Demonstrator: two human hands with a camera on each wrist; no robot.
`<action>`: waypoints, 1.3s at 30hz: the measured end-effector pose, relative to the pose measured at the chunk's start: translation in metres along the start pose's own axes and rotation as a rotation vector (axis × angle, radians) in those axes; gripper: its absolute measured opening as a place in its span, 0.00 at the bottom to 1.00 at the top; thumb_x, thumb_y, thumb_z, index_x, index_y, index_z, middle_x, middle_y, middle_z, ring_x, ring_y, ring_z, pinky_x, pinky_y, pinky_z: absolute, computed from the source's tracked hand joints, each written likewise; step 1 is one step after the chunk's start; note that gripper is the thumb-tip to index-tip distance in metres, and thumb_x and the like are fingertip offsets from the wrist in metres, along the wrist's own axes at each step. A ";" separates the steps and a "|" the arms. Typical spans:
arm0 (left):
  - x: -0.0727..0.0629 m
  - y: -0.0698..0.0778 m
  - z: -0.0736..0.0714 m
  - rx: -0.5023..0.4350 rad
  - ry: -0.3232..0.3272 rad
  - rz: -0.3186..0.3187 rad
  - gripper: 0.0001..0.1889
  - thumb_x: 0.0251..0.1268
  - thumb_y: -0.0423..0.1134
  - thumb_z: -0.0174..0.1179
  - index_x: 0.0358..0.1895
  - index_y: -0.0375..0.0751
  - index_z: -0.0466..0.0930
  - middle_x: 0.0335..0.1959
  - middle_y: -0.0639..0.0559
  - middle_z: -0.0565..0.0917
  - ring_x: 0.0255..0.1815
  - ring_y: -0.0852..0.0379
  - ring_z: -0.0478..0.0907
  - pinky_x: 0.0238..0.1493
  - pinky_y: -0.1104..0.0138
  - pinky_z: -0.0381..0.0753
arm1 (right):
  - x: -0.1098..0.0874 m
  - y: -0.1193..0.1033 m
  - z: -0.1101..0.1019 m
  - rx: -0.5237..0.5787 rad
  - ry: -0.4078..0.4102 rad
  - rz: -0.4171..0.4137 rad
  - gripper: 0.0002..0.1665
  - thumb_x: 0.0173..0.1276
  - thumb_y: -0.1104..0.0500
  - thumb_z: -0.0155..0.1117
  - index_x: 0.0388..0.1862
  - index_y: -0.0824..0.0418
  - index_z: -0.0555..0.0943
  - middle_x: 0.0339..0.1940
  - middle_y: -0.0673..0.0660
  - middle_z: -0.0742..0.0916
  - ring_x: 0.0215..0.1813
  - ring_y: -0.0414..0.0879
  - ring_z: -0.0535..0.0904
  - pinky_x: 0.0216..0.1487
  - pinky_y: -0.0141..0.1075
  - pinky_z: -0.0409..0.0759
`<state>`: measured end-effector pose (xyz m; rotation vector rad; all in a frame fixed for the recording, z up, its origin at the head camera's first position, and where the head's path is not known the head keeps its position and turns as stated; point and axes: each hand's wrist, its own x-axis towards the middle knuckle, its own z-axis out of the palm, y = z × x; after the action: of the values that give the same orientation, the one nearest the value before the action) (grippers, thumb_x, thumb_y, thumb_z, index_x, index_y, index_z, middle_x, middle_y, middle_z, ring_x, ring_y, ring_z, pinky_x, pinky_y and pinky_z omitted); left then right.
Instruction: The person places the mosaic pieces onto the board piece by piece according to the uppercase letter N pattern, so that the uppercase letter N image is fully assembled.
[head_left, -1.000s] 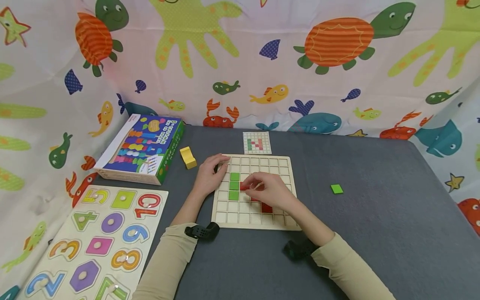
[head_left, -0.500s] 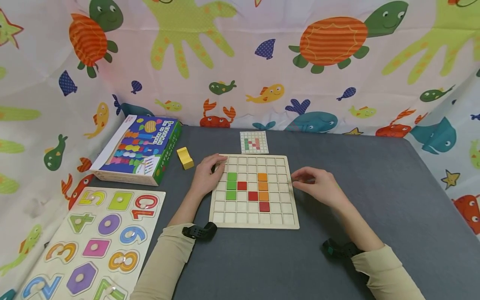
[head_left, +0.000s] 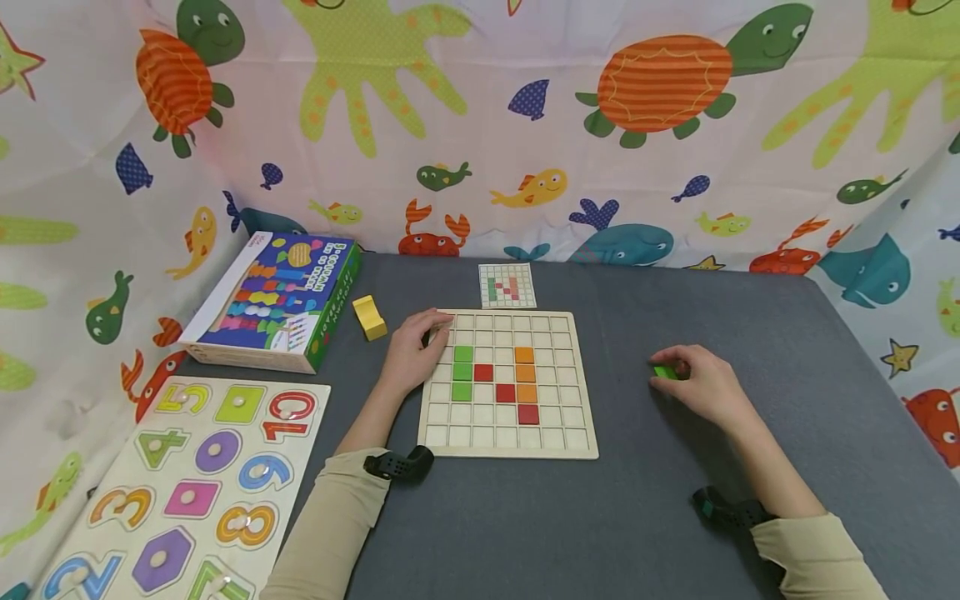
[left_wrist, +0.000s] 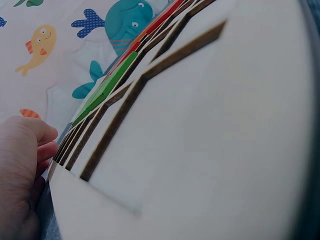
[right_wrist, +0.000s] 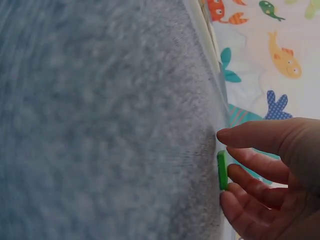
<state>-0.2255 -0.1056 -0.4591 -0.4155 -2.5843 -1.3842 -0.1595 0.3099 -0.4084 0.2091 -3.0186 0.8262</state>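
A wooden grid board [head_left: 555, 437] lies flat, bearing green, red and orange square tiles in its cells. My left hand [head_left: 414, 354] holds its far left corner, with curved fingers at the edge; the left wrist view shows these fingers [left_wrist: 46, 150] against the board's side. Out to the right, my right hand [head_left: 705, 387] is over a green square tile [head_left: 663, 372], its thumb and fingers around the tile. In the right wrist view the green tile [right_wrist: 222, 170] lies on the cloth near the fingertips, with a gap between thumb and tile.
A small pattern card [head_left: 507, 286] lies behind the board. To the left are a yellow block [head_left: 370, 317], a colourful game box [head_left: 273, 300] and a number puzzle board [head_left: 247, 450]. A printed curtain [head_left: 480, 100] hangs behind the grey table [head_left: 547, 525].
My right hand has left the red tile on the board and moved right to the loose green tile. Orange tiles hidden earlier now show. My left hand stays at the board's corner.
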 end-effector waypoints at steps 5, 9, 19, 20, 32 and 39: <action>0.000 0.000 0.000 -0.004 -0.005 0.001 0.15 0.72 0.39 0.56 0.57 0.39 0.82 0.64 0.41 0.75 0.69 0.46 0.66 0.70 0.54 0.64 | 0.003 0.000 0.006 0.047 -0.006 -0.043 0.17 0.64 0.63 0.69 0.51 0.66 0.82 0.45 0.65 0.82 0.44 0.56 0.79 0.42 0.47 0.80; 0.000 0.000 0.001 -0.003 -0.002 -0.009 0.15 0.72 0.38 0.56 0.57 0.40 0.82 0.64 0.41 0.75 0.69 0.47 0.66 0.70 0.53 0.64 | 0.005 -0.006 0.010 0.096 -0.011 -0.069 0.19 0.63 0.65 0.69 0.53 0.66 0.80 0.49 0.66 0.82 0.49 0.59 0.81 0.48 0.53 0.83; 0.000 -0.001 0.000 -0.009 0.004 -0.004 0.15 0.72 0.38 0.55 0.57 0.40 0.82 0.64 0.41 0.75 0.70 0.48 0.65 0.70 0.55 0.64 | 0.004 -0.007 0.009 0.043 -0.009 -0.015 0.19 0.62 0.59 0.71 0.51 0.65 0.82 0.41 0.61 0.84 0.42 0.53 0.80 0.41 0.43 0.79; 0.000 -0.002 0.000 -0.010 0.003 -0.004 0.15 0.72 0.37 0.55 0.57 0.40 0.82 0.64 0.41 0.75 0.70 0.48 0.65 0.71 0.55 0.64 | 0.004 -0.006 0.009 0.040 -0.010 -0.011 0.19 0.62 0.59 0.71 0.51 0.65 0.82 0.41 0.61 0.85 0.42 0.52 0.80 0.40 0.41 0.79; 0.000 -0.001 0.001 -0.001 0.004 -0.011 0.15 0.73 0.39 0.55 0.57 0.41 0.82 0.64 0.43 0.75 0.70 0.48 0.65 0.71 0.54 0.64 | 0.011 -0.029 0.019 0.113 -0.033 0.000 0.20 0.63 0.58 0.71 0.52 0.62 0.82 0.41 0.58 0.85 0.42 0.50 0.80 0.39 0.39 0.80; 0.001 -0.003 0.001 -0.009 0.003 -0.012 0.15 0.72 0.38 0.56 0.56 0.42 0.83 0.64 0.43 0.75 0.70 0.48 0.65 0.70 0.55 0.64 | 0.018 -0.060 0.036 0.207 -0.093 -0.057 0.20 0.62 0.58 0.72 0.52 0.60 0.82 0.40 0.55 0.85 0.41 0.48 0.79 0.39 0.38 0.80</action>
<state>-0.2273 -0.1061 -0.4622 -0.3997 -2.5831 -1.4000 -0.1681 0.2379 -0.4079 0.3421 -2.9912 1.1542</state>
